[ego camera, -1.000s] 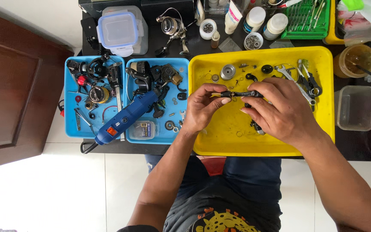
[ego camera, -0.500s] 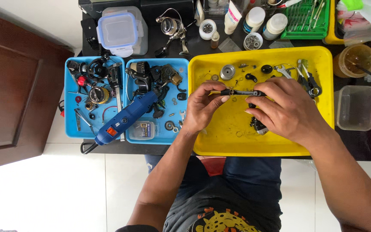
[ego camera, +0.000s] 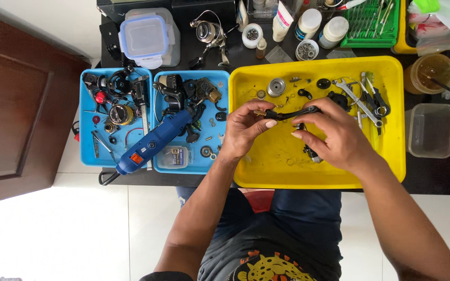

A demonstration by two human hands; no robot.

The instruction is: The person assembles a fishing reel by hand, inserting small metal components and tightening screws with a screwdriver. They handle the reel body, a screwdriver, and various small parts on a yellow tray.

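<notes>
Left hand, right hand both pinching black handle arm above yellow tray.

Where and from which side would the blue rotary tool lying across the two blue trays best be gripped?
Probably around the blue rotary tool's thick mid-body, from above. It lies diagonally across the blue trays, its top uncovered, while small parts crowd its upper tip and its cord leaves the lower end.
</notes>
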